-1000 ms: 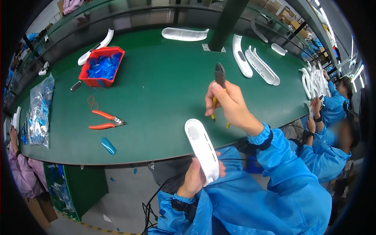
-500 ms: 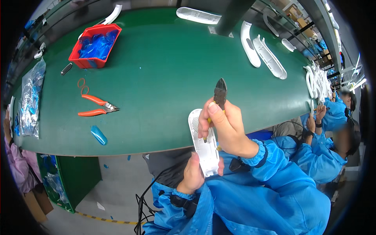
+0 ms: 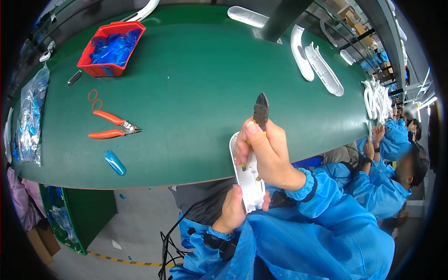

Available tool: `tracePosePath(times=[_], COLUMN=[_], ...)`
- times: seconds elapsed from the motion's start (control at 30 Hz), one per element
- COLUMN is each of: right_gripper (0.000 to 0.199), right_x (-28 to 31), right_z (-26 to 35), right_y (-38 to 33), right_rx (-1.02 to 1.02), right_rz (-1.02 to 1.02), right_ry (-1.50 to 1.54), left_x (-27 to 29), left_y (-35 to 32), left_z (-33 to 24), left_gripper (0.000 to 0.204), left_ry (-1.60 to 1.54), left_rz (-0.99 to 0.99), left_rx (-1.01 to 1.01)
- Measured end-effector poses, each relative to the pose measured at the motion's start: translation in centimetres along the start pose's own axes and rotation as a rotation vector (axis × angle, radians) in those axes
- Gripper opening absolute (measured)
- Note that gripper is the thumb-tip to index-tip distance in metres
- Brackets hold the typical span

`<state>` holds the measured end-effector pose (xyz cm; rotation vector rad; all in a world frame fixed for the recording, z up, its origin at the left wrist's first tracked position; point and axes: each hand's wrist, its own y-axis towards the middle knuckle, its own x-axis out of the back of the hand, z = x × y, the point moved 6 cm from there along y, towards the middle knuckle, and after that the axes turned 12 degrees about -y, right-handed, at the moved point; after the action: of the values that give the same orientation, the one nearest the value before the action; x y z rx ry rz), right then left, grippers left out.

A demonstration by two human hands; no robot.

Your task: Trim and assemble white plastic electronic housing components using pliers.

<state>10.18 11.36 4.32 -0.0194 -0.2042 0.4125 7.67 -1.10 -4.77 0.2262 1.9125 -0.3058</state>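
My left hand (image 3: pixel 232 211) grips the lower end of a long white plastic housing (image 3: pixel 249 186), which is held tilted with its inner side toward me, at the table's near edge. Above it, my right hand (image 3: pixel 265 151) is wrapped round a pair of cutting pliers (image 3: pixel 261 112). Their dark jaws point away from me, and the ends of the yellow-and-black handles show below my fingers, over the housing. My right fingers overlap the housing's upper part and hide some of it; whether they touch it I cannot tell.
On the green table (image 3: pixel 186 121) lie orange-handled nippers (image 3: pixel 116 126), a shiny blue piece (image 3: pixel 115 162), a red bin (image 3: pixel 100 70) of blue film and a clear bag (image 3: pixel 31 121). White housings (image 3: pixel 323 70) lie at the far right, near a dark post (image 3: pixel 282 21). Co-workers (image 3: pixel 387 182) sit on the right.
The view has shifted slightly, so the things on the table's left sit a little further left. My hands keep their hold on the pliers and the housing.
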Motion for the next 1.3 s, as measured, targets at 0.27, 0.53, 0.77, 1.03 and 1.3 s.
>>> tracePosePath(times=[0.27,0.53,0.77,1.03,1.3], right_gripper=[0.031,0.035,0.033,0.034,0.031], right_x=[0.0,0.0,-0.5,1.4,1.2], right_z=[-0.1,-0.2,0.1,0.2,0.0], right_y=[0.0,0.2,-0.5,0.6,0.3], right_rx=[-0.062,-0.078,0.022,-0.005,-0.034], right_rz=[-0.066,-0.069,-0.217,-0.066,-0.070], right_ry=[0.039,0.055,0.005,0.017,-0.068], left_x=[0.2,0.3,0.2,0.1,0.1], left_y=[0.1,-0.1,-0.3,0.0,-0.1], left_z=[-0.1,0.0,-0.2,-0.2,-0.1], left_gripper=[0.079,0.079,0.070,0.075,0.073], left_ry=[0.082,0.075,-0.012,0.111,0.077], left_rz=[0.057,0.015,0.019,-0.031,-0.059], left_rx=[0.015,0.029,-0.005,-0.045,-0.046])
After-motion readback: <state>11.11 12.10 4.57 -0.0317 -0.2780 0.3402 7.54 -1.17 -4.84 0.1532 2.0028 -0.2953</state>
